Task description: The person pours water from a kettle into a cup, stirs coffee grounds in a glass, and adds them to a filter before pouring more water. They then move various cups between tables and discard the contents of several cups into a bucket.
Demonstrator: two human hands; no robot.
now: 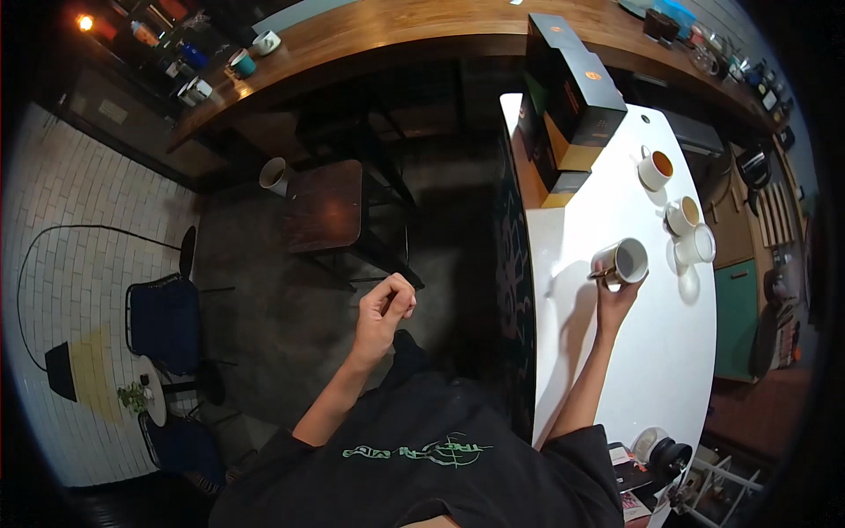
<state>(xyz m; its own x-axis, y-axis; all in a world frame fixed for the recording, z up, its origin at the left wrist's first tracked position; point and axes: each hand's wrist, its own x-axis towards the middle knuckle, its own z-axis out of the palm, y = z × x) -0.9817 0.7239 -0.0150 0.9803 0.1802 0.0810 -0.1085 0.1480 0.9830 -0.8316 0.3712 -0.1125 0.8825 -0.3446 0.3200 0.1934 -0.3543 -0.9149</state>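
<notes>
My right hand (619, 299) is wrapped round a white mug (627, 260) above the white table (572, 304). The mug's open top faces the camera, and its inside looks greyish. My left hand (387, 308) is raised in front of my body over the dark floor, its fingers curled together; whether anything is inside them is hidden. Beyond the held mug, near the table's far right edge, stand a cup with brown liquid (658, 167), a second cup with lighter brown contents (684, 214) and a clear glass (695, 245).
Stacked black and orange boxes (576, 97) stand at the table's back left. A dark stool (326, 207) is left of the table, with a paper cup (275, 174) at its corner. A wooden counter (396, 35) crosses the back. Black equipment (671, 458) sits at the table's near right.
</notes>
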